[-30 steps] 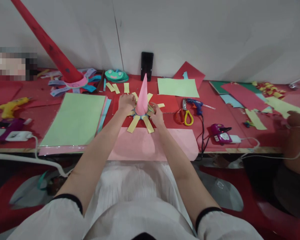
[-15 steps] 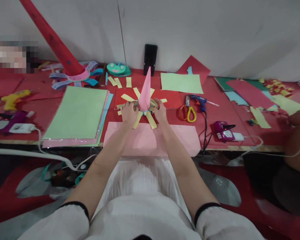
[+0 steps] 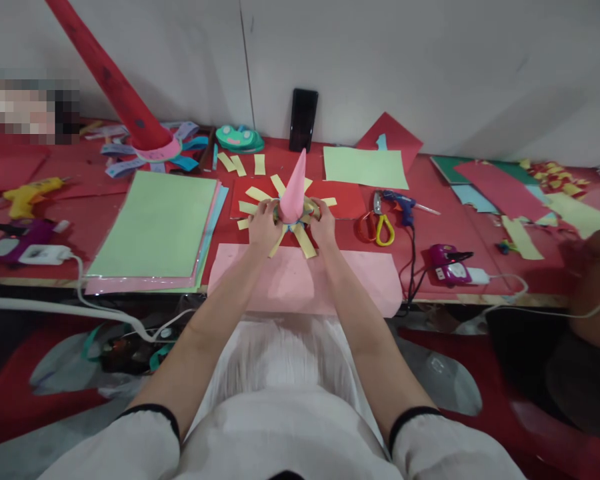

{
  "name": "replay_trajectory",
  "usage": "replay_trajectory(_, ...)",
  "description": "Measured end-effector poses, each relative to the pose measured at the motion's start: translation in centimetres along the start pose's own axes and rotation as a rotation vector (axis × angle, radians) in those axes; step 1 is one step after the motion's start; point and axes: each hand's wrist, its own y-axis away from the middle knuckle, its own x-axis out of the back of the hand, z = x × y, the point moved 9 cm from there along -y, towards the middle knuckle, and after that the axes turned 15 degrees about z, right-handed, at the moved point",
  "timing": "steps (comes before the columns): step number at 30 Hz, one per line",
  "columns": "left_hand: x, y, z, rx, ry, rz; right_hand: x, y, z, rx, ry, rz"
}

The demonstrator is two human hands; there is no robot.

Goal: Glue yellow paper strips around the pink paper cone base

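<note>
A pink paper cone (image 3: 293,195) points up at the middle of the table, ringed at its base by yellow paper strips (image 3: 306,241) that spread outward. My left hand (image 3: 265,223) curls its fingers round the left side of the cone's base. On the right side, my right hand (image 3: 323,223) grips the base in the same way. My fingertips are partly hidden by the strips. Under the cone lies a red paper sheet (image 3: 347,199). A pink paper sheet (image 3: 300,280) lies nearer to me, beneath my forearms.
Scissors (image 3: 384,229) and a blue glue gun (image 3: 403,203) lie to the right, with a purple power socket (image 3: 450,265). A stack of coloured sheets (image 3: 153,227), a yellow glue gun (image 3: 27,198) and a tall red cone (image 3: 125,100) are left. A phone (image 3: 303,120) leans on the wall.
The cone's tip has come down and tilted slightly toward me. My hands have closed in a little around its base. The view has shifted slightly.
</note>
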Motion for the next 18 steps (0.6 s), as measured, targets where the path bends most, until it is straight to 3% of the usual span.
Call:
replay_trajectory(6, 0.2, 0.0, 0.1, -0.015, 0.018, 0.033, 0.3, 0.7, -2.1, 0.120, 0.132, -0.017)
replay_trajectory(14, 2.4, -0.4, 0.4, -0.034, 0.202, 0.239, 0.6, 0.7, -0.9, -0.020, 0.236, -0.013)
replay_trajectory(18, 2.0, -0.2, 1.4, -0.106, 0.138, 0.187, 0.7, 0.7, -0.9, -0.038, 0.292, -0.012)
